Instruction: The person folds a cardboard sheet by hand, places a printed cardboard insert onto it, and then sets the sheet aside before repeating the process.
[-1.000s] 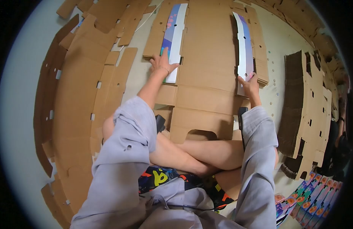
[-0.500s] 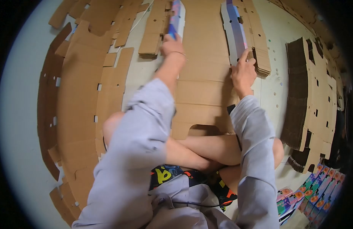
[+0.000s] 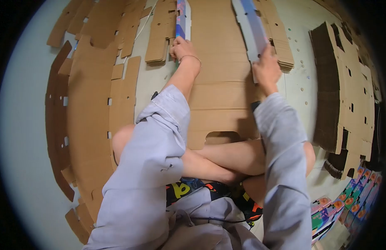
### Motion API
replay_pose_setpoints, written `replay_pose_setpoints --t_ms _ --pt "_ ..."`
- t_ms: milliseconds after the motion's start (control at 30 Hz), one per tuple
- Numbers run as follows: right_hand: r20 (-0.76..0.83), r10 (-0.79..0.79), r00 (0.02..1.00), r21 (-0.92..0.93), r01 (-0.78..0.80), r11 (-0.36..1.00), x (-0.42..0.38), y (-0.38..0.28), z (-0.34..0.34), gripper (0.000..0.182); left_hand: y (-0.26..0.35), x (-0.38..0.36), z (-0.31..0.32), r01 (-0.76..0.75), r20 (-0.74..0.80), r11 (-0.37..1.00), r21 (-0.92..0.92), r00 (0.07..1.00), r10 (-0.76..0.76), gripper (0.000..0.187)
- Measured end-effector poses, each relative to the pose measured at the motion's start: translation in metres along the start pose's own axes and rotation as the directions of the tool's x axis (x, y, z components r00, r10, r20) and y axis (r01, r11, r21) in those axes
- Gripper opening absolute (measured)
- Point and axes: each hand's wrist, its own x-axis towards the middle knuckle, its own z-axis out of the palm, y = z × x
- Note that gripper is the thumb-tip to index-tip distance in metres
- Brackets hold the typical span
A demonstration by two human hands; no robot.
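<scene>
A large cardboard sheet [image 3: 218,62] lies flat in front of my crossed legs, plain brown side up. Along its left side, a narrow side flap [image 3: 182,21] with blue and pink print stands folded up. My left hand [image 3: 184,49] is closed on the near end of this flap, fingers curled. The right side flap [image 3: 252,29], white and violet, is also raised. My right hand [image 3: 268,71] is at its near end, slightly blurred, with fingers bent around the printed edge. The fingertips of that hand are partly hidden.
Stacks of cut cardboard lie beside the sheet, one left [image 3: 157,37] and one right [image 3: 280,41]. Bigger cardboard pieces [image 3: 88,100] cover the floor at left. A tall cardboard pile [image 3: 347,87] stands at right, with colourful printed boxes [image 3: 355,200] at lower right.
The view has shifted a little. My left hand stays at the left flap's end. My right hand's fingers have moved from pointing along the right flap to bending around its edge.
</scene>
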Motion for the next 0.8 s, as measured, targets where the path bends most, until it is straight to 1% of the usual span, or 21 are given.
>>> replay_pose_setpoints --t_ms 33,67,167,200,267,300,333,367,433,467,533,567,600,633,700,733,767,800 --pt "0.032 0.043 0.999 0.045 -0.045 0.998 0.003 0.008 0.000 0.078 -0.002 0.004 0.006 0.003 -0.018 0.999 -0.041 1.000 -0.003 0.033" --pt "0.040 0.020 0.999 0.023 -0.020 1.000 0.003 0.009 0.005 0.078 -0.002 0.008 0.011 0.003 -0.033 0.996 -0.085 0.999 -0.006 0.033" --pt "0.024 -0.051 0.998 -0.025 0.052 0.998 0.008 0.009 0.003 0.076 0.001 0.017 0.012 -0.059 0.131 0.998 0.027 0.990 0.055 0.061" --pt "0.025 -0.073 0.997 -0.040 0.074 0.996 0.005 0.010 0.005 0.075 0.003 0.010 0.013 -0.029 0.098 0.998 0.053 0.995 0.024 0.053" --pt "-0.044 -0.132 0.990 -0.133 0.125 0.983 -0.001 0.002 0.015 0.072 0.009 0.006 0.010 0.057 0.020 0.995 0.083 0.998 -0.058 0.039" --pt "-0.079 -0.166 0.983 -0.183 0.149 0.972 -0.003 -0.008 0.018 0.071 0.017 0.006 0.013 0.065 0.032 0.975 0.213 0.997 -0.073 0.039" --pt "-0.113 -0.185 0.976 -0.335 0.138 0.932 -0.006 -0.021 0.025 0.066 0.025 0.007 0.015 0.066 0.039 0.937 0.344 0.996 -0.085 0.039" --pt "-0.123 -0.189 0.974 -0.412 0.123 0.903 -0.009 -0.025 0.026 0.061 0.030 0.010 0.017 0.069 0.037 0.880 0.469 0.994 -0.098 0.039" --pt "-0.143 -0.244 0.959 -0.438 0.160 0.884 -0.012 -0.027 0.027 0.057 0.030 0.010 0.013 0.058 0.063 0.909 0.413 0.994 -0.092 0.039" --pt "-0.164 -0.238 0.957 -0.463 0.138 0.876 -0.010 -0.028 0.034 0.052 0.031 0.011 0.009 0.056 0.075 0.923 0.380 0.993 -0.091 0.038" --pt "-0.197 -0.225 0.954 -0.509 0.097 0.855 -0.011 -0.035 0.044 0.042 0.030 0.010 0.005 0.095 0.045 0.956 0.276 0.993 -0.112 0.039" --pt "-0.172 -0.259 0.950 -0.574 0.118 0.811 -0.019 -0.037 0.042 0.038 0.028 0.010 0.002 0.109 0.027 0.968 0.227 0.993 -0.118 0.039" --pt "-0.181 -0.249 0.951 -0.544 0.114 0.831 -0.022 -0.036 0.044 0.045 0.021 0.003 -0.008 0.088 0.034 0.979 0.186 0.995 -0.096 0.037" --pt "-0.193 -0.239 0.952 -0.508 0.112 0.854 -0.024 -0.036 0.046 0.053 0.015 0.002 -0.005 0.041 -0.028 0.996 0.079 0.999 -0.039 0.036" --pt "-0.204 -0.205 0.957 -0.382 0.114 0.917 -0.024 -0.031 0.038 0.059 -0.002 0.004 0.010 -0.075 -0.172 0.991 -0.108 0.983 0.056 0.032" --pt "-0.215 -0.186 0.959 -0.311 0.114 0.944 -0.024 -0.034 0.031 0.062 -0.015 0.000 0.016 -0.141 -0.305 0.953 -0.269 0.951 0.055 0.031" --pt "-0.199 -0.081 0.977 -0.169 0.047 0.985 -0.023 -0.038 0.022 0.064 -0.021 -0.001 0.017 -0.176 -0.312 0.927 -0.332 0.948 0.068 0.033" --pt "-0.170 0.023 0.985 -0.024 -0.027 0.999 -0.022 -0.042 0.009 0.066 -0.031 -0.018 0.006 -0.214 -0.322 0.895 -0.392 0.943 0.085 0.034"
